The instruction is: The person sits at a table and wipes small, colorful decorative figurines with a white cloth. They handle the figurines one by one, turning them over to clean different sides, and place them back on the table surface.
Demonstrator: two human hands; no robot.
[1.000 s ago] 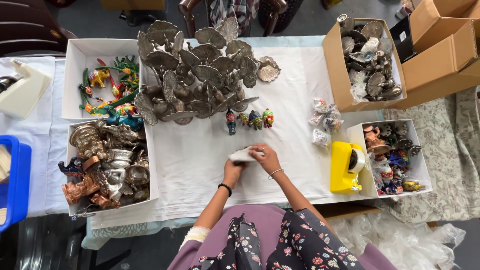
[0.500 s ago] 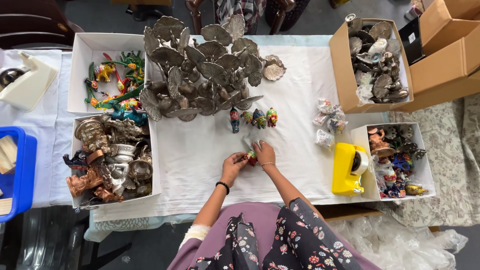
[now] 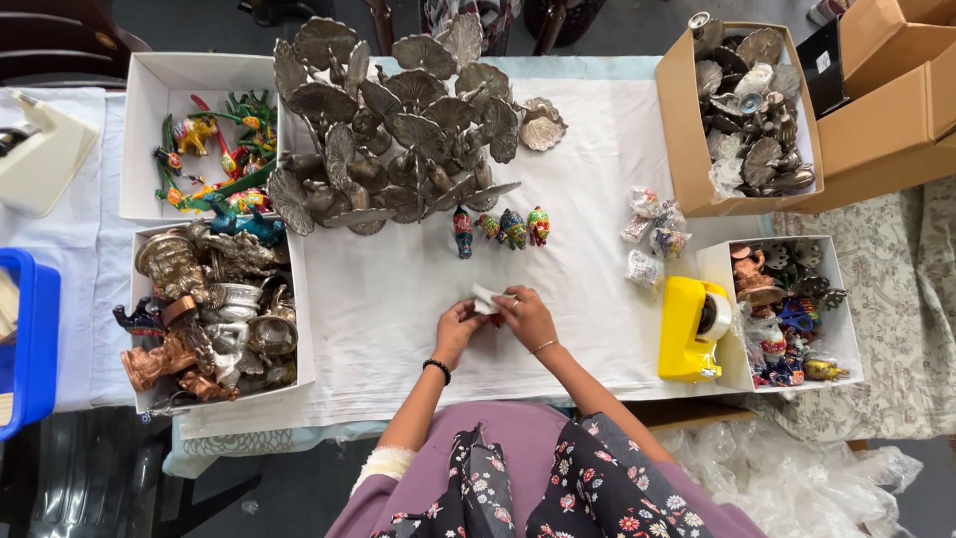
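Both hands meet in the middle of the tabletop (image 3: pixel 398 309), which is covered in a white cloth. The left hand (image 3: pixel 458 324) and right hand (image 3: pixel 528 317) are closed together around a small white wrap (image 3: pixel 484 298), fingers pinching it from both sides. Something small seems to be tucked inside, but it's too covered up to say what. The bundle sits just above the cloth, right in front of the person.

Just beyond the hands there's a short row of painted birds (image 3: pixel 501 227), four of them, standing side by side. Behind those is a big heap of grey metal peacocks (image 3: pixel 398 120) with fanned tails, all piled against each other.

Off to the right, near the right hand, a yellow tape dispenser (image 3: pixel 687 329) sits on the cloth, and a few little bagged pieces (image 3: pixel 652 231) lie between it and the birds. Next to the dispenser is a white box (image 3: pixel 719 261) of mixed figurines, and further back a cardboard box (image 3: pixel 672 130) full of grey metal pieces.

On the left side, a white box of copper and silver statues (image 3: pixel 199 319) sits well apart from the hands, with a second white box holding colourful animals (image 3: pixel 214 164) behind it. A white dispenser (image 3: pixel 40 164) and a blue bin (image 3: pixel 35 349) are at the far left edge.
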